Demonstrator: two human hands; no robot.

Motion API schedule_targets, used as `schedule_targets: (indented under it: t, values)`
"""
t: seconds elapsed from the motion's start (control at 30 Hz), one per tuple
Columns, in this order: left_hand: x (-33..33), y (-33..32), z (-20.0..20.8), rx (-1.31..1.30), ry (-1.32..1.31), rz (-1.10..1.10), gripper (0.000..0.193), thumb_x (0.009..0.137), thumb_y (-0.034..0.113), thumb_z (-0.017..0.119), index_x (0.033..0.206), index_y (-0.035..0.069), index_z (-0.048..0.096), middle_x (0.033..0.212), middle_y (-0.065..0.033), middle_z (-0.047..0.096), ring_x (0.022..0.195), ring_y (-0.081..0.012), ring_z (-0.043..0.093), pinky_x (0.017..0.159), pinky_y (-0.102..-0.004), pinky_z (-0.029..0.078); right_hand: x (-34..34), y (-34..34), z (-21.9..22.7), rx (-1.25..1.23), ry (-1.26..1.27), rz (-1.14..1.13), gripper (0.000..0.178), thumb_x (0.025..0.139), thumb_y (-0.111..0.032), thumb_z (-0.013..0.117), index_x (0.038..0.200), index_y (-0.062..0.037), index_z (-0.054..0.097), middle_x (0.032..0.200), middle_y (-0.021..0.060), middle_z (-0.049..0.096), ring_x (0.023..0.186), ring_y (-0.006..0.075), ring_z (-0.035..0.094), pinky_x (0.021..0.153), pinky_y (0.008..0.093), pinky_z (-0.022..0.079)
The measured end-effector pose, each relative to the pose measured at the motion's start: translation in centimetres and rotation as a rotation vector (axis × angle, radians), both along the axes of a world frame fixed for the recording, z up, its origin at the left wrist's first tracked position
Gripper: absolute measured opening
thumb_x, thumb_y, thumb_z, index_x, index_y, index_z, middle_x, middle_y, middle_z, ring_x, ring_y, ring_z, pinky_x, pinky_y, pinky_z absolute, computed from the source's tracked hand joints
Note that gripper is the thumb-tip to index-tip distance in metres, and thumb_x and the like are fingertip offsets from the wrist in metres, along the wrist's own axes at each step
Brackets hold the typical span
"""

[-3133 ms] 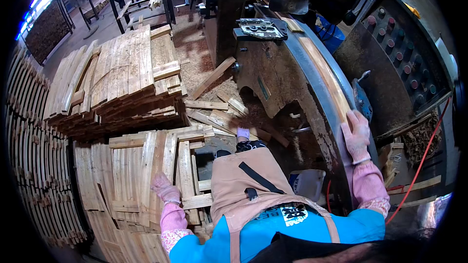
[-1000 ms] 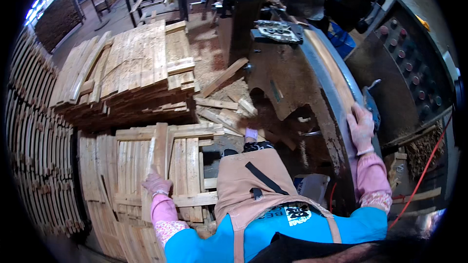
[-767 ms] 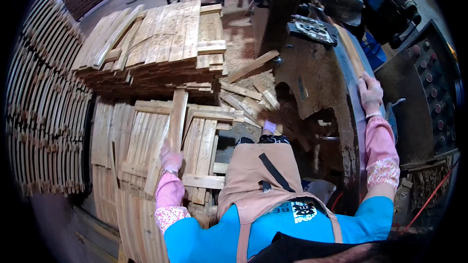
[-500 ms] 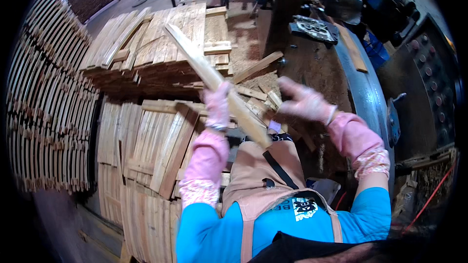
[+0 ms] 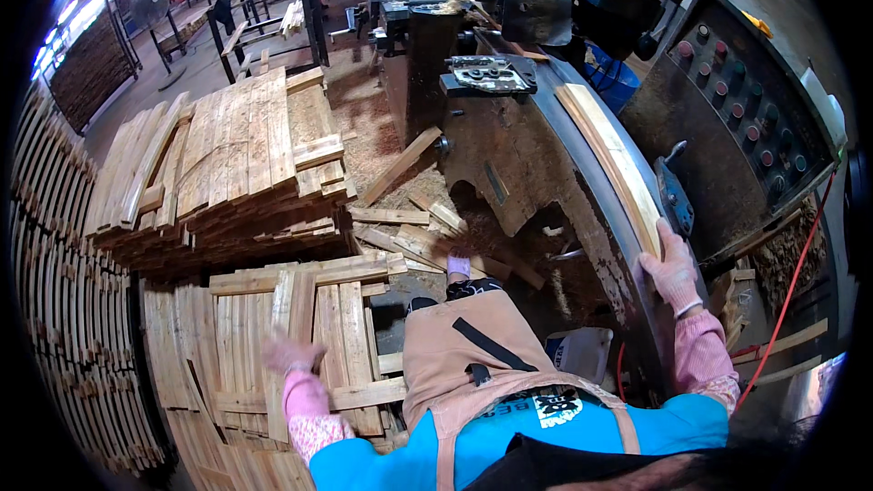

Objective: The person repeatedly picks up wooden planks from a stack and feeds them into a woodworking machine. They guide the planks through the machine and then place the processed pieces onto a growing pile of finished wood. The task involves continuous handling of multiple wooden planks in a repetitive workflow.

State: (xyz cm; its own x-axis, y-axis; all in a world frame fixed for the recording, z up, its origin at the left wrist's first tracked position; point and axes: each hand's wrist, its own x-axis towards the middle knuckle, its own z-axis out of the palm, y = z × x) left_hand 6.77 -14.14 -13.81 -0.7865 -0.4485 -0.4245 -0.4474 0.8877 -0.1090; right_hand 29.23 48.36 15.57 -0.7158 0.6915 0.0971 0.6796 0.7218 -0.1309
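On the long metal bed of the machine [image 5: 582,136] lies a pale wooden board [image 5: 618,173]. Gloved and in a pink sleeve, my right hand [image 5: 671,275] grips this board's near end, thumb on one side and fingers on the other. My left hand [image 5: 293,355], also gloved, is over the near stack of boards [image 5: 341,327] on my left. It is a little blurred, with its fingers apart and nothing visible in them. Whether it touches the boards I cannot tell.
A higher board stack [image 5: 236,145] stands beyond the near one. Stacked slats [image 5: 82,327] line the far left. Offcuts [image 5: 400,241] and sawdust cover the floor by my foot. A control panel [image 5: 737,109] with buttons and a red cable [image 5: 789,291] are at the right.
The board has gone from my left hand to the machine bed, where my right hand holds its end. My left hand has moved down and left over the stack. My view has turned rightward.
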Motion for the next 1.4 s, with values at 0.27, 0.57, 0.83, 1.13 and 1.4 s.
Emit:
schedule_targets:
  t: [0.27,0.57,0.83,1.13,1.4]
  values:
    - [3.8,-6.1,-0.6,0.078,-0.207,0.16,0.134,0.063,0.058,0.087,0.165,0.025,0.007,0.169,-0.0186,0.009,0.155,-0.0426,0.018,0.124,-0.062,0.017,-22.8,5.5,-2.1,0.147,0.615,0.202,0.067,0.085,-0.028,0.075,0.145,-0.0181,0.049,0.128,0.0229,0.062,0.119,0.0414,0.06,0.101,0.0501,0.049]
    - [4.5,-5.5,-1.0,-0.039,-0.158,0.126,0.131,0.067,0.061,0.083,0.166,0.024,0.005,0.169,-0.0183,0.01,0.151,-0.0447,0.027,0.124,-0.0585,0.02,-20.6,5.8,-3.9,0.137,0.423,0.316,0.062,0.092,-0.039,0.067,0.145,-0.0101,0.052,0.14,0.0227,0.055,0.127,0.0401,0.054,0.109,0.0465,0.042]
    - [5.3,-6.5,-2.6,-0.019,-0.004,0.092,0.127,0.067,0.061,0.082,0.165,0.02,0.013,0.164,-0.0222,0.026,0.149,-0.0442,0.031,0.123,-0.0536,0.025,-1.8,1.3,-2.8,0.328,0.238,0.257,0.044,0.087,-0.024,0.075,0.127,-0.0091,0.068,0.132,0.0159,0.062,0.125,0.0354,0.056,0.107,0.0456,0.044]
    - [6.5,-8.7,-6.4,-0.085,0.329,-0.165,0.055,0.077,0.045,0.075,0.119,0.01,0.067,0.112,-0.0138,0.068,0.105,-0.0327,0.066,0.093,-0.0439,0.053,-19.8,7.2,-3.5,0.414,0.242,0.387,0.034,0.091,-0.032,0.069,0.122,-0.018,0.072,0.114,0.0108,0.071,0.114,0.0327,0.063,0.097,0.0445,0.05]
    - [-0.2,-0.9,11.8,0.999,1.023,0.246,0.042,0.09,0.027,0.072,0.119,-0.004,0.068,0.099,-0.014,0.073,0.078,-0.0252,0.066,0.073,-0.0384,0.054,-29.2,-1.9,-3.4,0.061,0.402,0.79,0.031,0.092,-0.033,0.071,0.119,-0.0171,0.073,0.112,0.012,0.073,0.108,0.0303,0.068,0.095,0.0439,0.052]
